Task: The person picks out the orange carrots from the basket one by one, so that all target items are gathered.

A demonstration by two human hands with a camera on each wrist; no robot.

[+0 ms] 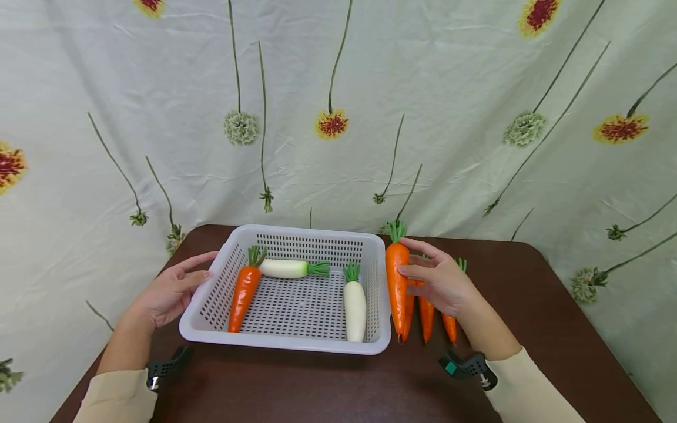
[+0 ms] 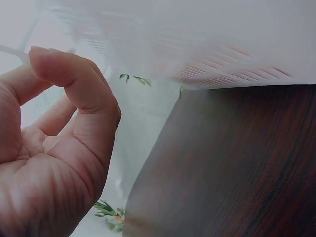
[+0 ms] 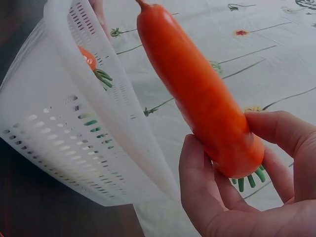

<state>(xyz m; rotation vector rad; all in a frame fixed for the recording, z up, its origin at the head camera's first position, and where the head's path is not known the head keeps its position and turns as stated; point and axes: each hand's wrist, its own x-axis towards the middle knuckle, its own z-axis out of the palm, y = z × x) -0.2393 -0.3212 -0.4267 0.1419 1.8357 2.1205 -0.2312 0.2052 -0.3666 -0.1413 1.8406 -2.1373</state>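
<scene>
My right hand [image 1: 436, 279] pinches an orange carrot [image 1: 396, 276] near its leafy top, beside the basket's right rim. The right wrist view shows thumb and fingers on either side of that carrot [image 3: 197, 94]. At the left end of the white perforated basket [image 1: 285, 342] is my left hand [image 1: 177, 288], its thumb and forefinger close against the outer rim. Its fingers [image 2: 94, 94] look loosely bent in the left wrist view, and nothing shows between them. Inside the basket lie one carrot [image 1: 245, 298], a white radish [image 1: 282, 268] lying sideways and another radish [image 1: 355, 310] pointing toward me.
More carrots [image 1: 426, 314] lie on the dark brown table [image 1: 529, 305] right of the basket, partly hidden by my right hand. A flower-patterned cloth [image 1: 455, 147] hangs behind the table. Each wrist wears a black strap [image 1: 471, 365].
</scene>
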